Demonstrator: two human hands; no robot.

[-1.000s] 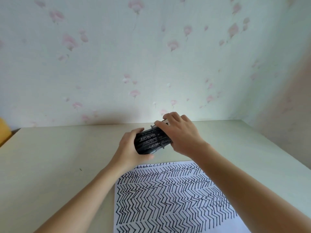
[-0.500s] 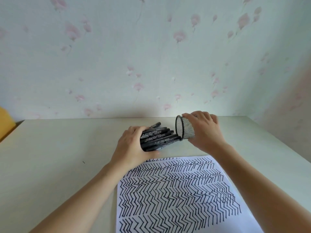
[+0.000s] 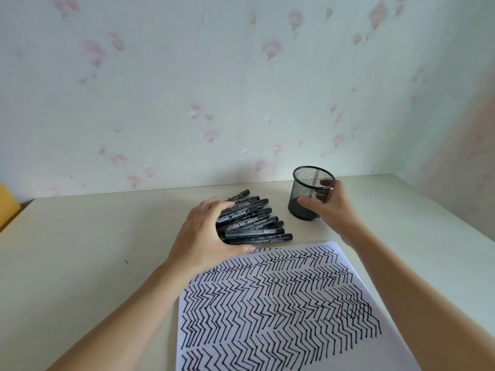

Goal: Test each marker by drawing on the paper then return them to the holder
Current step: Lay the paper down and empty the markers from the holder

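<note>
L hand point(image 3: 206, 234) lies over the near ends of a pile of black markers point(image 3: 251, 222); fingers curled round the top of the bundle, thumb along its near side, so it grips the lot against the table point(image 3: 80, 250); markers lie flat, fanned, caps pointing right, white print on barrels, too small to read; lowest marker sits just beside the top edge of the paper point(image 3: 281, 303), apart from it or touching, can't tell

Holder point(image 3: 310, 194), black wire mesh cup, stands upright on the table, right of the markers, near but apart; nothing visible inside; R hand point(image 3: 334, 210) grips it from the right side; thumb on the near wall low down, fingers wrapped round the far side, seen dark through the mesh

Paper lies flat at the near edge, between both forearms; white sheet w/ rows of black zigzag strokes covering nearly all of it; R forearm crosses its right corner

Behind the table: wall point(image 3: 241, 89) w/ pale paper, faint pink flower print; yellow obj point(image 3: 6, 204) at far left edge, cut off by frame
</note>
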